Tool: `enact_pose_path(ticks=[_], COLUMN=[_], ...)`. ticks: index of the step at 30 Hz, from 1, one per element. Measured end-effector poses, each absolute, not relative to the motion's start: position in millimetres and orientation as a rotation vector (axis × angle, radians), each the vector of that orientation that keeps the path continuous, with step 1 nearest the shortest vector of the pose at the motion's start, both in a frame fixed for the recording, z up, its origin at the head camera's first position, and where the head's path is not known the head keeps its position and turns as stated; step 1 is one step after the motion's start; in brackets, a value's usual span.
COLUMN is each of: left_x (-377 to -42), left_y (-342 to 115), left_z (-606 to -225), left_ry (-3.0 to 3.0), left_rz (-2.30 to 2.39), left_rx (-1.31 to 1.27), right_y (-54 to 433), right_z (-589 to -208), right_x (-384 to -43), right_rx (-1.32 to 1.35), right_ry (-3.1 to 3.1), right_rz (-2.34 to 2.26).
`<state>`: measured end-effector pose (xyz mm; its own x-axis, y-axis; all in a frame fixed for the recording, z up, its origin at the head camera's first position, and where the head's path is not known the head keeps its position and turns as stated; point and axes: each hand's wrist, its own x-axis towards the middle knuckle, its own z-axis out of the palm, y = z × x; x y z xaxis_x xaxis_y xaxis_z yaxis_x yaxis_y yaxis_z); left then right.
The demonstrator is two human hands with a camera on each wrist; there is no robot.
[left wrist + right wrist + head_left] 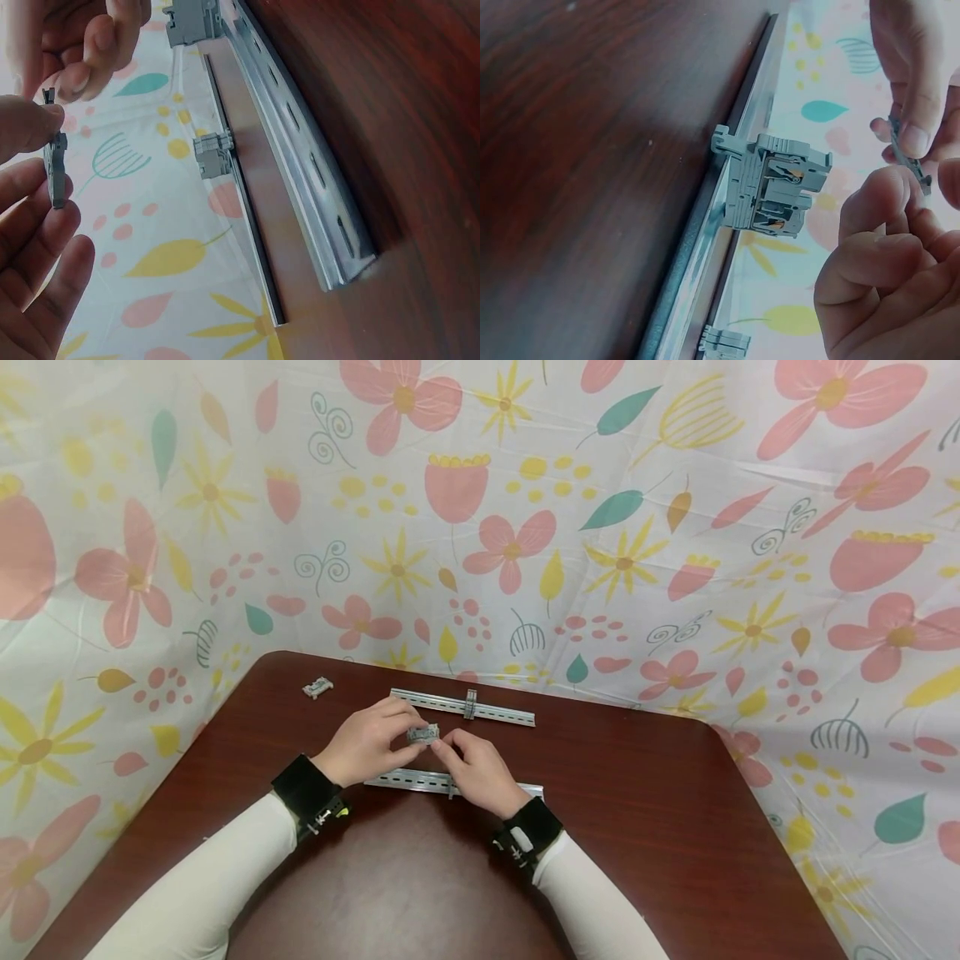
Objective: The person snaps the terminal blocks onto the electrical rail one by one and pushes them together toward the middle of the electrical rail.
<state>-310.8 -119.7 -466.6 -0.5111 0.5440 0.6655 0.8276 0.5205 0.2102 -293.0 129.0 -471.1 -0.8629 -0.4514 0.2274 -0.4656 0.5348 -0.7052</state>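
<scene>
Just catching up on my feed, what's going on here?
A person is handling a small grey plastic piece above the table. The left hand pinches it; the right hand has its fingers at the other end, though their grip is unclear. The near rail and far rail each carry at least one grey block. A loose piece lies toward the table's far left corner.
</scene>
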Motion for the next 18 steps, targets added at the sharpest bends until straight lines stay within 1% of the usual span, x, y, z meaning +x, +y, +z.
enact_pose_path(ticks=[10,18], left_x=[-307.8,-306.0], left_y=[-116.1,-117.0], left_z=[-464.7,-464.0], left_ry=[-2.231,-2.322], left_rz=[-0.716,-0.794], left_rx=[-1.131,-1.029], right_y=[130.2,129.3], right_z=[-470.0,-470.7], right_x=[-292.0,-293.4], right_rx=[0.837,0.73], right_ry=[-2.709,-2.652], right_rz=[1.336,1.479])
